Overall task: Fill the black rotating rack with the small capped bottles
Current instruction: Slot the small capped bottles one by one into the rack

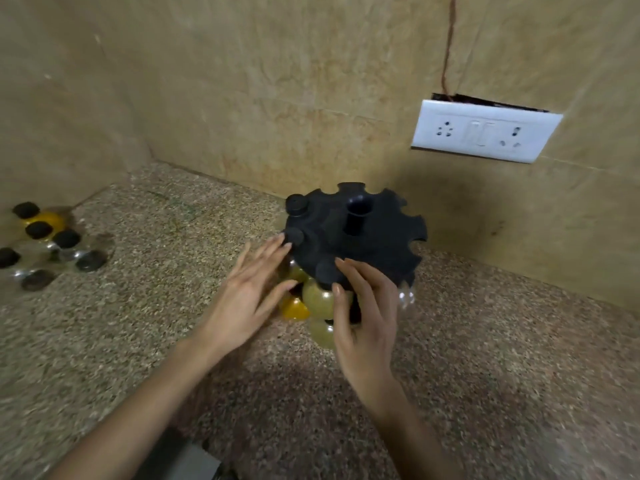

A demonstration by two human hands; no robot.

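The black rotating rack (367,244) stands on the speckled counter near the back wall, its notched top disc and centre post facing me. Three black-capped bottles hang in notches on its left and near side; one with greenish contents (317,294) sits at the front, with an orange-filled one (294,308) lower down. My left hand (249,292) is spread open against the rack's left side, fingertips by a cap. My right hand (367,313) curls around the front of the rack beside the greenish bottle; I cannot tell whether it grips it. Several loose capped bottles (48,240) stand at far left.
The counter (173,237) runs into a tiled corner at the left and a tiled back wall. A white socket plate (485,133) is fixed on the wall above and right of the rack. A dark grey object (180,459) shows at the counter's near edge.
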